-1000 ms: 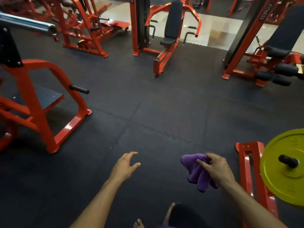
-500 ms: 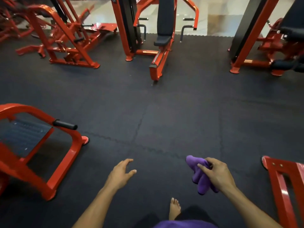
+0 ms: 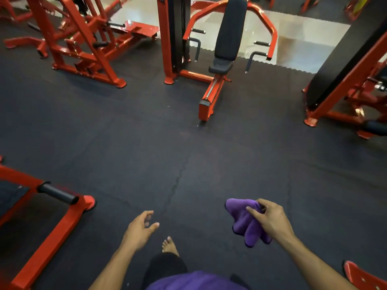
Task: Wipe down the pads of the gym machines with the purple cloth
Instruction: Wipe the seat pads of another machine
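My right hand (image 3: pixel 271 219) grips the bunched purple cloth (image 3: pixel 243 219), which hangs below my fingers at the lower right. My left hand (image 3: pixel 139 227) is held out at the lower middle, fingers loosely spread, holding nothing. Straight ahead stands a red seated press machine with a black back pad (image 3: pixel 230 28) and a small black seat pad (image 3: pixel 221 65). Both hands are well short of that machine, over bare black floor.
A red frame with a black roller handle (image 3: pixel 57 193) sits at the near left. More red machines (image 3: pixel 83 45) stand at the far left, and a slanted black panel on a red frame (image 3: pixel 343 65) at the right. My bare foot (image 3: pixel 168 245) is on the black rubber floor (image 3: pixel 188 153).
The view has moved forward and the press machine is closer. The yellow weight plate at the right has left the view. My hands keep their pose, cloth still in the right.
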Demonstrator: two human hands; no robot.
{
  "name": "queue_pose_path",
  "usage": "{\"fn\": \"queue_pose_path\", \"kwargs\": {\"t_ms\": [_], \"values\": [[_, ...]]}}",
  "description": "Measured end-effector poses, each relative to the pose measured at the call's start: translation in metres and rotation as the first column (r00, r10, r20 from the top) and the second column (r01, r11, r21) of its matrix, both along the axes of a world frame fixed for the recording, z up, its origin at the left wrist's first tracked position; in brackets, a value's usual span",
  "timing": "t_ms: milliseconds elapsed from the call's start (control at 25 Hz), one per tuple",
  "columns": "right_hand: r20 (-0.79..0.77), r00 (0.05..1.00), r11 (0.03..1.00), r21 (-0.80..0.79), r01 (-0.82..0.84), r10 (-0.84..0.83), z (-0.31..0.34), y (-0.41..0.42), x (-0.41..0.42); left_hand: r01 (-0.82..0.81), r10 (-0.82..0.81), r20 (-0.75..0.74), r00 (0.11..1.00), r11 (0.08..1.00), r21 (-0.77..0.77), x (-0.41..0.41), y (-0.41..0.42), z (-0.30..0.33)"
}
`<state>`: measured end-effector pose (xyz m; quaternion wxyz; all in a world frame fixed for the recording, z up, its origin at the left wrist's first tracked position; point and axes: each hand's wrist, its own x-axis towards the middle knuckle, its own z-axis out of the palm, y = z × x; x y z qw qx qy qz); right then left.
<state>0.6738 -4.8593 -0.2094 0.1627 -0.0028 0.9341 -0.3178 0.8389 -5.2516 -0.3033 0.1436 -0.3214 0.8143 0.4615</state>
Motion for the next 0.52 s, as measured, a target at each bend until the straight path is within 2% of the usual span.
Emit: {"fn": "queue_pose_path", "kwargs": {"t_ms": [200,400,520], "values": [[-0.042,0.994,0.995,-0.043,0.095,-0.097,0.038,-0.058,-0.115,0.109,-0.11,-0.058,0.992,0.994,-0.032,-0.153,-0.074,0.023],[0.017,0.983,0.98,-0.078,0.183,-0.182,0.015,-0.086,-0.217,0.162,-0.166,-0.105,0.98,0.986,-0.044,-0.305,-0.111,0.031],[0.04,0.975,0.969,-0.112,0.22,-0.217,-0.004,-0.108,-0.305,0.183,-0.185,-0.073,0.98,0.982,-0.04,-0.392,-0.117,0.02]]}}
